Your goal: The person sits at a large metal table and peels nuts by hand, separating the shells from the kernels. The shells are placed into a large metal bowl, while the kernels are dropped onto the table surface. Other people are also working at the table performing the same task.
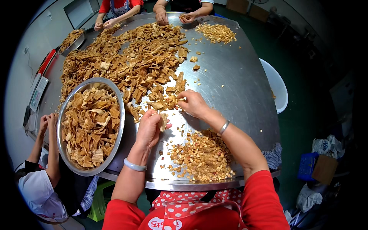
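Note:
My left hand (149, 128) is closed around a pale brown dried flake (163, 122), whose end sticks out past the thumb. Over the near edge of the big heap of brown dried flakes (129, 63), my right hand (192, 104) reaches in with its fingertips drawn together. Whether a piece is between those fingers is hard to tell. Loose flakes mixed with small yellow bits (164, 104) lie right at the fingertips. Below my hands, near the table's front edge, is a pile of small yellow and reddish pieces (201, 158), perhaps peanut halves, with brown scraps among them.
A large steel bowl of flakes (122, 115) stands left of my left hand. The metal table (230, 74) has a raised rim. Co-workers' hands (174, 17) work at the far side, another person's hands (48, 123) at left. A second small pile (216, 32), a scale (38, 92) and a striped cloth (272, 156) are there.

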{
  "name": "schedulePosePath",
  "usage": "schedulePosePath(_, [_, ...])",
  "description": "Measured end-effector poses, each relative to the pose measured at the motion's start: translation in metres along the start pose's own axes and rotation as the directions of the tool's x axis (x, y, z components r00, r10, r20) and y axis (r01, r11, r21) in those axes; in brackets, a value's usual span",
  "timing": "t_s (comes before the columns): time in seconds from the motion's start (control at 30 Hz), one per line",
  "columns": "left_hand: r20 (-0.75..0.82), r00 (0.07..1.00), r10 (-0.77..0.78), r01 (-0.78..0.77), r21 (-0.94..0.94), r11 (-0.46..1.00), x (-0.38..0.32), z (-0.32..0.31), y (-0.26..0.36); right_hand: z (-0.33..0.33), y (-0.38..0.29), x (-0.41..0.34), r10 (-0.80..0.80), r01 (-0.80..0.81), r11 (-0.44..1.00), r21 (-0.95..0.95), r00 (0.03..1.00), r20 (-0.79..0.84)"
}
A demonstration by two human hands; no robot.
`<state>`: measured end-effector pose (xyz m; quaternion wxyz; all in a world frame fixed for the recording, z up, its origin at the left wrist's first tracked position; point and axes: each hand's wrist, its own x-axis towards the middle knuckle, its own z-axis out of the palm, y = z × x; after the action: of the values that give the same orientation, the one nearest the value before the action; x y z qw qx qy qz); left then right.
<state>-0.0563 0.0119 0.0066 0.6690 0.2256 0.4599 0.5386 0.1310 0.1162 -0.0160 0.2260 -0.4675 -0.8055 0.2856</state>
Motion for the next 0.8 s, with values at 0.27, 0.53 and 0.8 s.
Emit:
schedulePosePath(0.27, [-0.057,0.998,0.029,-0.026,0.05,0.998,0.006,-0.006,-0.001,0.022,0.009,0.008,0.059,-0.06,0.998,0.012,0.995,0.075])
schedulePosePath(0.53, [-0.1,0.995,0.008,0.018,0.25,0.968,0.003,0.003,-0.001,0.011,0.035,0.011,-0.005,-0.009,0.998,-0.07,0.98,-0.199])
schedulePosePath(0.8, [-0.061,0.998,0.007,0.009,0.269,0.963,0.0,0.009,-0.007,0.018,0.041,0.071,0.101,-0.105,0.944,-0.312,0.994,-0.029])
